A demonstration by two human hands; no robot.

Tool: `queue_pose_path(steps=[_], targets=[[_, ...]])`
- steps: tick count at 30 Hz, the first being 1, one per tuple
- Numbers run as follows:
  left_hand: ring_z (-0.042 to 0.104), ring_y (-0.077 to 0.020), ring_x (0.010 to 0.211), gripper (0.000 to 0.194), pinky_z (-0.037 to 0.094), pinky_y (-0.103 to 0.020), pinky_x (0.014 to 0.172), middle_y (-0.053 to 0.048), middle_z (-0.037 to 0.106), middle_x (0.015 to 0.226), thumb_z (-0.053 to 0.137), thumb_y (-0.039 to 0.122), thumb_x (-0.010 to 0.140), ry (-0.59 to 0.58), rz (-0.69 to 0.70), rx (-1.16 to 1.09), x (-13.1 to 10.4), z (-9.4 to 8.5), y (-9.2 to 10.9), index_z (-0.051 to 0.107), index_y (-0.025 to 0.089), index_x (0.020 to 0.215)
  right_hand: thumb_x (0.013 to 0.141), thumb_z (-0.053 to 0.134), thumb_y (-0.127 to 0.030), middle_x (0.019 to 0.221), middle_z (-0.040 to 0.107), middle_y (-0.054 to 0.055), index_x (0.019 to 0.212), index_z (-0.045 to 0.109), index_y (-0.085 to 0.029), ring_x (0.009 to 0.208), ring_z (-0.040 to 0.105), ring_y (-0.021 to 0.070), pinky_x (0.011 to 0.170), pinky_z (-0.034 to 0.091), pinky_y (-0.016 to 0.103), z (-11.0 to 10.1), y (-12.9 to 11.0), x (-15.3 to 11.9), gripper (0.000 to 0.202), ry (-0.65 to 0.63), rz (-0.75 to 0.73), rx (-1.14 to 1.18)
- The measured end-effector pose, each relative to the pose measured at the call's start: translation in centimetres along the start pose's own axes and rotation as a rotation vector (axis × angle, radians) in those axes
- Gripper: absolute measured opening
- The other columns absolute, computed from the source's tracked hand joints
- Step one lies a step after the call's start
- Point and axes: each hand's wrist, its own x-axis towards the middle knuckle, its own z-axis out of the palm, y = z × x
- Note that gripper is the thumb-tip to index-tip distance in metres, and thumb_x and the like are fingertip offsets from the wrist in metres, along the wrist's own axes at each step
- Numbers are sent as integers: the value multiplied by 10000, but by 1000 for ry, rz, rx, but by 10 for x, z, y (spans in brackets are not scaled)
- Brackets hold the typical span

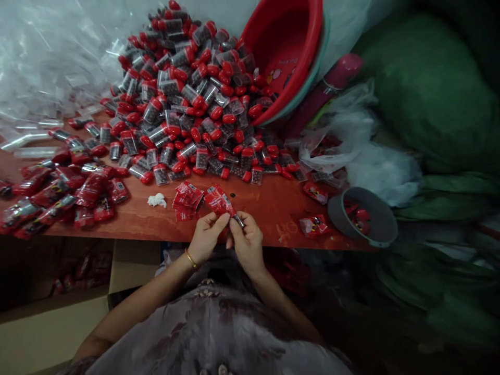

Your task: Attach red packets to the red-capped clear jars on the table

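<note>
Both my hands are at the table's front edge, thumbs near each other. Between thumb and fingers, my left hand pinches the lower end of a red printed packet. My right hand closes on the same packet's right side, where a dark, shiny end shows under the thumb; what it is I cannot make out. Just left of it lies a small stack of red printed cards. Behind my hands rises a big heap of clear containers with red caps, dark inside.
Red wrapped packs pile up at left, near a crumpled white scrap. A red basin leans on the heap. At right stand a grey bin and a plastic bag. Below left is an open cardboard box.
</note>
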Motion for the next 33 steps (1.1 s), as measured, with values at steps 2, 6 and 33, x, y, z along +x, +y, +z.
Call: queue_pose_path(steps=[2,6,33], targets=[[488,-62,483,329,403,-186,478,22,610,585,738,471,651,0,9,-32,1,0,4,667,151,679,808,571,-431,550,531,-87,875,503,-206,345,451,55,360,352,177,1,-5,4,244,-40,17,2],[554,-94,555,357,446,-209,548,-17,657,643,757,476,616,67,13,-73,4,-5,20,678,136,685,785,613,-410,636,620,-50,962,533,-202,489,595,95,525,484,221,-3,-7,8,284,-207,27,12],[595,-258,1073,397,427,-391,945,-93,682,1088,709,454,647,661,438,522,20,-123,80,686,191,943,908,487,-298,1273,600,52,1132,655,-257,1229,462,261,1019,360,461,-17,51,72,282,-143,-611,-1239]])
